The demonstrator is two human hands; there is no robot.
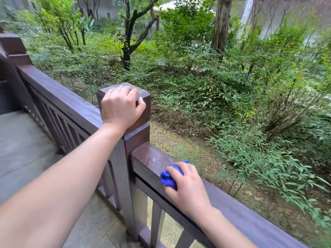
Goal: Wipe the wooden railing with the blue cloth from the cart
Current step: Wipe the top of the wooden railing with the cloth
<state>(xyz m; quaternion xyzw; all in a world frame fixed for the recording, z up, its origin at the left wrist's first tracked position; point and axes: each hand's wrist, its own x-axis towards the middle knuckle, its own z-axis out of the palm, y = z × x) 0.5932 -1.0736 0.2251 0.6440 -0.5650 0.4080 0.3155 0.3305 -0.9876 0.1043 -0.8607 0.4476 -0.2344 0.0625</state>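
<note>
Head view looks down on a dark wooden railing (223,199) running along a deck, with the right hand (188,185) pressing a bunched blue cloth (168,178) onto the rail's top face, just right of the square post (136,133). The right fingers (176,169) curl over the wad, holding it. The left hand (120,108) rests on the post cap (143,93), fingers wrapped over its far edge, holding nothing else. The cloth looks soft, light and easily crushed, so it should mould to the flat top and the edges; a palm-down hold with the wad under the fingers suits it best. The rail appears stiff and fixed, its top glossy and probably damp, with a small bead of water (155,159) near the post, so the cloth may slide readily. The post blocks a straight stroke leftward; balusters (155,219) sit below, and shrubs (250,122) beyond lie well apart. No cart is in view.
</note>
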